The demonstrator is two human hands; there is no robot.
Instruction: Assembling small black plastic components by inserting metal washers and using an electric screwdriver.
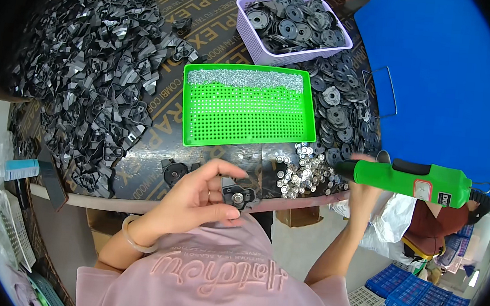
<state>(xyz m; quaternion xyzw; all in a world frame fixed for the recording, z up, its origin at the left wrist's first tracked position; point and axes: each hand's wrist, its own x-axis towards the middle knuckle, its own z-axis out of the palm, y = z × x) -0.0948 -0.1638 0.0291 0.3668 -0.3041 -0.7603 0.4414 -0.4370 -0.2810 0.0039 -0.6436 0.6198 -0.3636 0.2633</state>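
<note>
My left hand [201, 194] is closed round a small black plastic part [248, 195] with a round metal piece [237, 198] set in it, held at the table's near edge. In my right hand [364, 194] is a green electric screwdriver [414, 180], its dark nose turned left, apart from the plastic part. Small round metal pieces [301, 172] lie heaped between the two hands. Just beyond my left hand, a black wheel-like part [173, 173] rests on the table. The screwdriver's tip is hard to make out.
A green perforated tray [246, 144] holds silver screws along its far side. Behind it stands a lilac basket [277, 57] of black discs, with more loose discs [339, 111] alongside. Black plastic parts [99, 82] pile up at left. A blue panel [438, 76] stands at right.
</note>
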